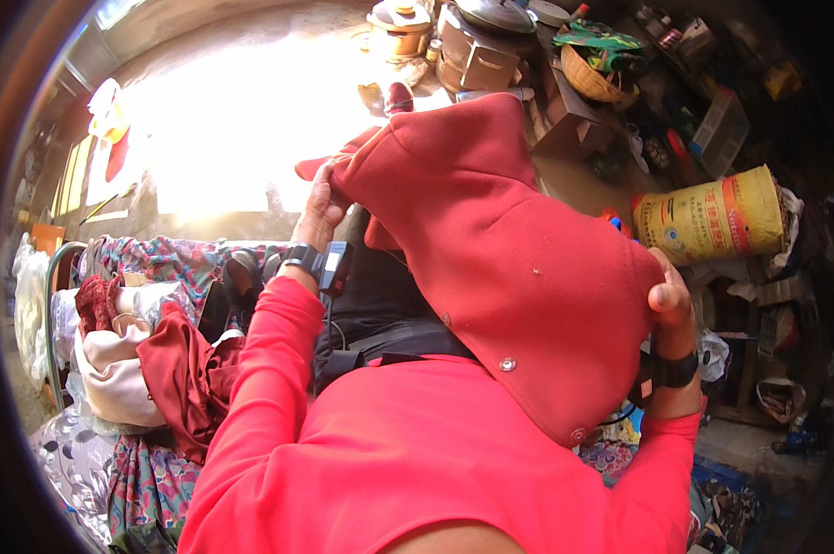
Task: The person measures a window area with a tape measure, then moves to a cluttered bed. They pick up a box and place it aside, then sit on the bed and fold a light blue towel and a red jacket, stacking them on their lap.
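A red cloth garment with snap buttons (486, 228), perhaps a coat piece, is stretched out over my lap. At its upper left corner, my left hand (323, 204) pinches the fabric between thumb and fingers. On the opposite side my right hand (669, 294) grips the garment's edge, its thumb on top and most of the fingers hidden underneath. Metal snaps (507, 364) run along the lower left edge of the cloth. A small pale speck (536, 271) shows on its surface. Both wrists carry dark strapped devices.
To my left, a dark red cloth (181, 374) and a cream cloth (115, 367) lie heaped beside a metal rail (55, 318). A yellow printed sack (711, 215) lies at right. Beyond are a wicker basket (590, 76), a lidded pot (399, 28) and cardboard boxes (489, 66).
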A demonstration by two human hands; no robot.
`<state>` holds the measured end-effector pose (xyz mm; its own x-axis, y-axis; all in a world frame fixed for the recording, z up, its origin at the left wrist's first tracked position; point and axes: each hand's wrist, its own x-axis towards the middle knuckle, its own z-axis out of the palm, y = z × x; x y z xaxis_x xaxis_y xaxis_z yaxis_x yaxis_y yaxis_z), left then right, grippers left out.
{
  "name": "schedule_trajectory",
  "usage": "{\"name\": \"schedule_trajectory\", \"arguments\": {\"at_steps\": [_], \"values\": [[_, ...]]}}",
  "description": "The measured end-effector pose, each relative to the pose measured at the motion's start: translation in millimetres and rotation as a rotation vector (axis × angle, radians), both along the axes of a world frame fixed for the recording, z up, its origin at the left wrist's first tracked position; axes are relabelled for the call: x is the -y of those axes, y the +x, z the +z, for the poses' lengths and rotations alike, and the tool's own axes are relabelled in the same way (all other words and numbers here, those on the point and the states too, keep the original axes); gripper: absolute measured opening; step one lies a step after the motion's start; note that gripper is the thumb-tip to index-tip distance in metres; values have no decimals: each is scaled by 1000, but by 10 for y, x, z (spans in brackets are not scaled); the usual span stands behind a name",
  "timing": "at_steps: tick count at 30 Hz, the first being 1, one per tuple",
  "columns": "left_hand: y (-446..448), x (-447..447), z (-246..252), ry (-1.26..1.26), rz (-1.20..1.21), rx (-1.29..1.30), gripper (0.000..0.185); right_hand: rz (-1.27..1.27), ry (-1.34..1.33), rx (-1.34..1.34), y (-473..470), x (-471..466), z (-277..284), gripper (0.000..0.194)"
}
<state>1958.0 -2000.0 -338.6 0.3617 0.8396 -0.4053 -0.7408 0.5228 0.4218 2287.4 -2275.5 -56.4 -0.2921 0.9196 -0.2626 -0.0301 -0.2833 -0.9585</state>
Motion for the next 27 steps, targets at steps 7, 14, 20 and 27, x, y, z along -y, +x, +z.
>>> {"name": "schedule_trajectory", "arguments": {"at_steps": [7, 14, 20, 27], "values": [[-677, 305, 1192, 1358, 142, -1128, 29, -396, 64, 232, 364, 182, 341, 60], [-1795, 1098, 2209, 725, 155, -512, 31, -277, 532, -202, 667, 179, 717, 38], [-2423, 1638, 2252, 591, 179, -337, 34, -131, 151, 35, 603, -574, -65, 24], [-2573, 1955, 2134, 446, 168, -319, 38, 128, -48, 305, 206, -1474, -1057, 27]]}}
